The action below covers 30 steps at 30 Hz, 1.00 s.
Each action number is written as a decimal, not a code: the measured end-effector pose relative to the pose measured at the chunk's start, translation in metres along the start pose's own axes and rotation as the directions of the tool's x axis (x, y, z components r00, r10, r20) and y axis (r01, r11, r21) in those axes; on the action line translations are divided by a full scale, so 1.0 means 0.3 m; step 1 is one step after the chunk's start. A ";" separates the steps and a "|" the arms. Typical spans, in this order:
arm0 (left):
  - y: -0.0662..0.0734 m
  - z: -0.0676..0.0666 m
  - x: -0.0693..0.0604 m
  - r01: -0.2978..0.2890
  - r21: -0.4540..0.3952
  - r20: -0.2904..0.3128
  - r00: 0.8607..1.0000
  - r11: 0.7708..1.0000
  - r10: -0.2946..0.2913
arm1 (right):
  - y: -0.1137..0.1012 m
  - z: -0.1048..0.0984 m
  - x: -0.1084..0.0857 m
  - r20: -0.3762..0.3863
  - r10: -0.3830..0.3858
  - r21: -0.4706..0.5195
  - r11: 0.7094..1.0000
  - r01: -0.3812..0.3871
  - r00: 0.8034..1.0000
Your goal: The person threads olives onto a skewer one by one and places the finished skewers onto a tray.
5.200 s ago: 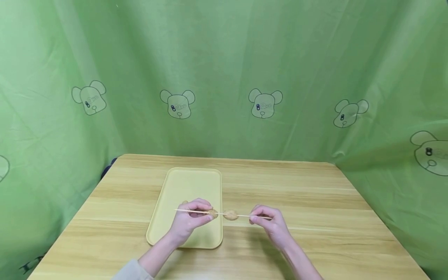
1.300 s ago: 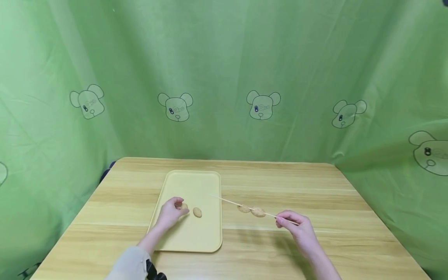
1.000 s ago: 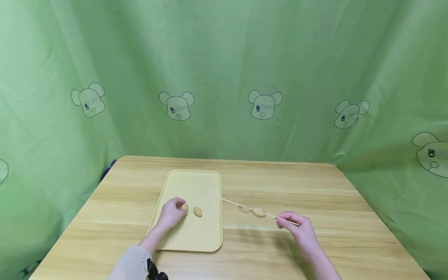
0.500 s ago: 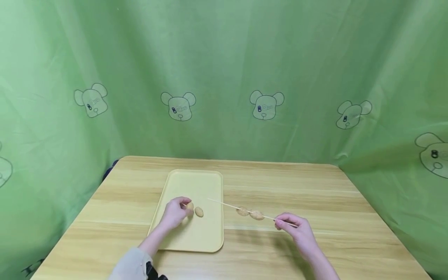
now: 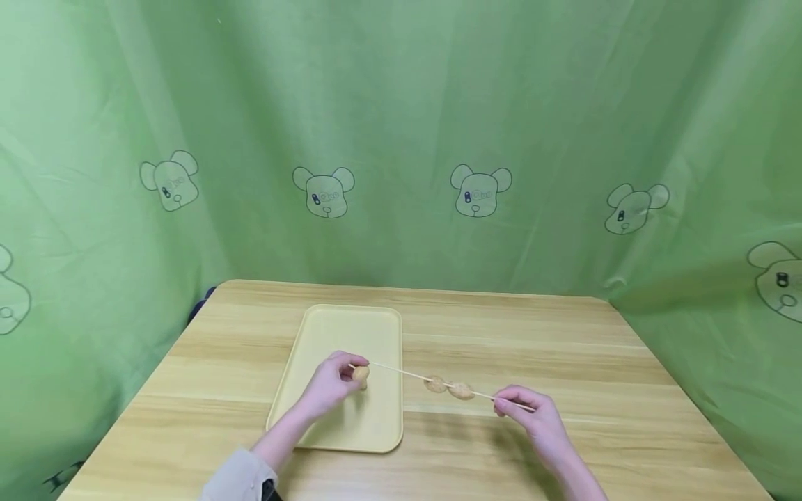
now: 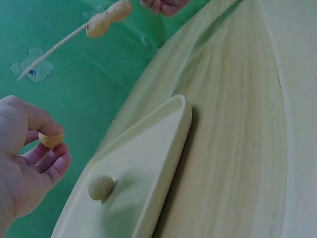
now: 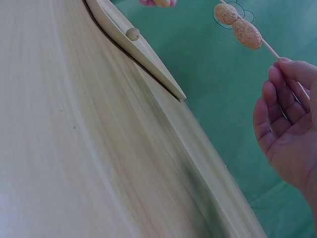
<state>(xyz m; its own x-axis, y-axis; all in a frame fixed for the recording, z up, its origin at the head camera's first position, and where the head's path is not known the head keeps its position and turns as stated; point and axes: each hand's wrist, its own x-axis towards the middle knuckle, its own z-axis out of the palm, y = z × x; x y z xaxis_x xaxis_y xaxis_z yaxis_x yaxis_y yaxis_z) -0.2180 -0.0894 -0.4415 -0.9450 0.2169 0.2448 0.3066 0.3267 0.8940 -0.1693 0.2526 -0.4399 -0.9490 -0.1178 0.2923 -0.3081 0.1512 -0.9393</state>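
The left hand [image 5: 327,384] pinches a small tan ball [image 5: 360,374] above the tray; the left wrist view shows this ball [image 6: 51,139] between thumb and fingers. The right hand [image 5: 540,419] grips one end of a thin wooden skewer [image 5: 401,371], which slants up to the left. Two brown, rough-skinned oval pieces [image 5: 461,391] are threaded on it side by side, seen closely as the pieces [image 7: 246,33] in the right wrist view. The skewer's tip is close to the left hand's fingers. One more ball [image 6: 101,188] lies on the tray, mostly hidden behind the held one in the head view.
A pale yellow rectangular tray [image 5: 351,435] lies on the left half of the wooden table [image 5: 501,459]. Green curtains [image 5: 401,83] printed with bear heads hang behind and at both sides. A dark object [image 5: 199,306] shows beyond the table's back left corner.
The left hand has taken hold of a ball from the tray and moved right with it, towards the skewer's tip. The right hand has hardly moved over the last second.
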 end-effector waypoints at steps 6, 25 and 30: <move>0.025 0.009 -0.004 -0.008 -0.076 0.054 0.998 0.997 0.012 | 0.002 -0.008 -0.006 0.042 -0.033 0.042 0.999 0.031 0.999; 0.114 -0.019 -0.054 -0.117 -0.041 0.185 0.975 0.992 0.123 | 0.015 -0.051 -0.032 0.088 -0.127 0.173 0.979 0.110 0.988; 0.126 -0.033 -0.067 -0.107 -0.076 0.210 0.970 0.991 0.121 | 0.019 -0.065 -0.035 0.129 -0.171 0.225 0.964 0.139 0.977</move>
<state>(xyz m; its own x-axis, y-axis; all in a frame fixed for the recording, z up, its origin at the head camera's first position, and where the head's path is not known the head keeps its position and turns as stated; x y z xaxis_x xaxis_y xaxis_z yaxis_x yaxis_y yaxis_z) -0.1886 -0.0904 -0.4089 -0.8558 0.4429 0.2672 0.3969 0.2310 0.8883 -0.1625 0.2739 -0.4448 -0.8658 -0.2675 0.4228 -0.4139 -0.0917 -0.9057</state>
